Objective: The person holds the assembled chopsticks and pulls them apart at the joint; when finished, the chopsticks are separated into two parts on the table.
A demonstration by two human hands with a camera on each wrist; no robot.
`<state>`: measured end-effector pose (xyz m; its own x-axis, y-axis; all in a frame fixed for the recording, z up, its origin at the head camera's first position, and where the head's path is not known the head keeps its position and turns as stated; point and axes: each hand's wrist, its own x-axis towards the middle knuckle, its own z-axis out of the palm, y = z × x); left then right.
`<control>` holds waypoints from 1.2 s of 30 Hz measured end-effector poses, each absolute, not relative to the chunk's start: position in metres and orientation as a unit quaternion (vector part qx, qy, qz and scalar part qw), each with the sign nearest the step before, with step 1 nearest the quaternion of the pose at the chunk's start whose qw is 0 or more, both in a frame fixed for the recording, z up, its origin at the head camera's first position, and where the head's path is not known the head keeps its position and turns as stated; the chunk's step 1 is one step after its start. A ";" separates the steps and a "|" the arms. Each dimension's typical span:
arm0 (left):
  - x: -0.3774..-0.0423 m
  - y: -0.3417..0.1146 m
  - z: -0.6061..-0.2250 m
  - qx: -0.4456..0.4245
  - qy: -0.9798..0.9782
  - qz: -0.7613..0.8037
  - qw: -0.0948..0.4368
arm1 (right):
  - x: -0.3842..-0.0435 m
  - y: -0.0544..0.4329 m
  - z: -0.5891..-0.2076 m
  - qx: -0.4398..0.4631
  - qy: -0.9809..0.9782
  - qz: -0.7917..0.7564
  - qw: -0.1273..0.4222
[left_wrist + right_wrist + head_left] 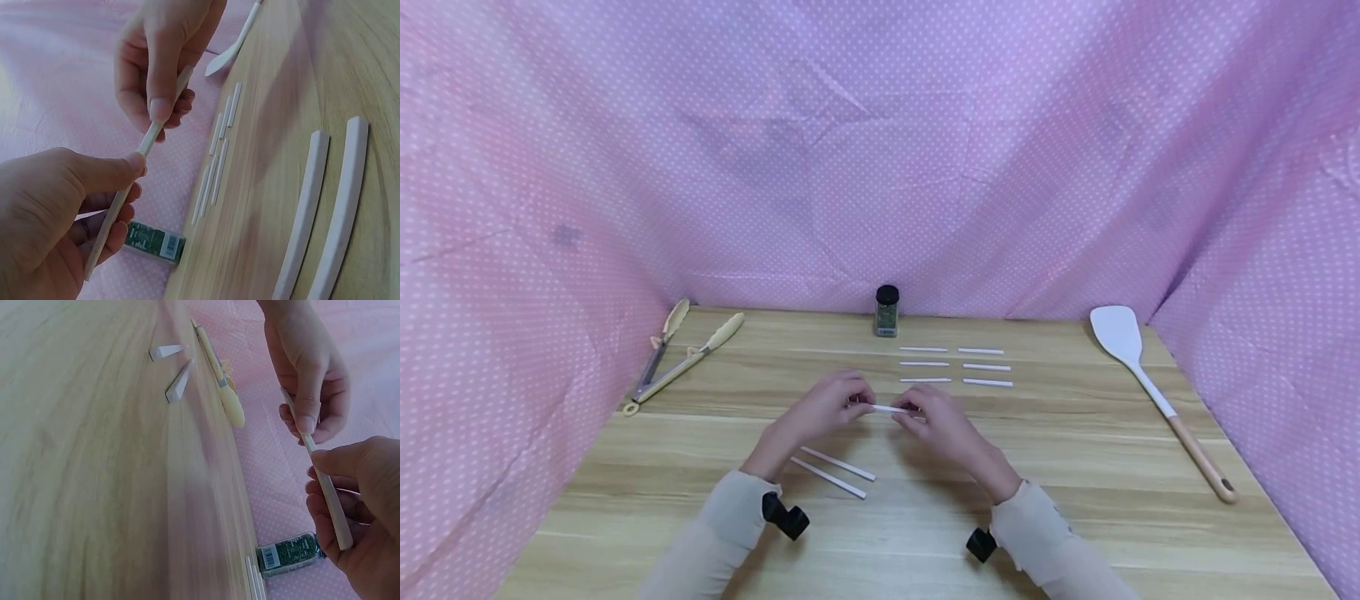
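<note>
Both hands hold one slim white stick (886,408) above the table, level across the body. My left hand (829,407) pinches its left part between thumb and fingers. On its right part, my right hand (942,423) has the same kind of pinch. Only a short length shows between the two thumbs in the head view; in the left wrist view the stick (150,140) looks straight and whole. Two longer white sticks (829,478) lie slanted on the wood by the left forearm. Beyond the hands, short white sticks (987,367) lie in two columns of three.
A spice jar (887,312) with a black lid stands at the table's back edge. Tongs (685,362) with cream tips lie spread at the left. A white spatula (1150,387) with a wooden handle lies at the right. Pink dotted cloth (880,167) hangs behind and at both sides.
</note>
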<state>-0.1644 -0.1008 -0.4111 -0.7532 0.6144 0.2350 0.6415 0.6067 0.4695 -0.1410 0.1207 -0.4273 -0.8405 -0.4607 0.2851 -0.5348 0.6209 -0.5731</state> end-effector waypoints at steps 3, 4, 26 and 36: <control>-0.164 -0.098 -0.410 -0.345 -0.899 -0.270 0.020 | -0.141 0.118 -0.428 0.273 -0.901 0.334 0.051; -0.164 -0.097 -0.410 -0.343 -0.899 -0.270 0.018 | -0.141 0.117 -0.428 0.271 -0.901 0.334 0.051; -0.172 -0.088 -0.403 -0.389 -0.881 -0.268 -0.007 | -0.147 0.128 -0.419 0.308 -0.885 0.346 0.048; -0.177 -0.086 -0.410 -0.393 -0.867 -0.306 -0.011 | -0.145 0.133 -0.423 0.324 -0.883 0.328 0.091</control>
<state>-0.1774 -0.0857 -0.4098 -0.6904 0.6890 0.2206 0.6750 0.5039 0.5390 -0.1448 0.1329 -0.4228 -0.7742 -0.5117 0.3725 -0.6309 0.5759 -0.5199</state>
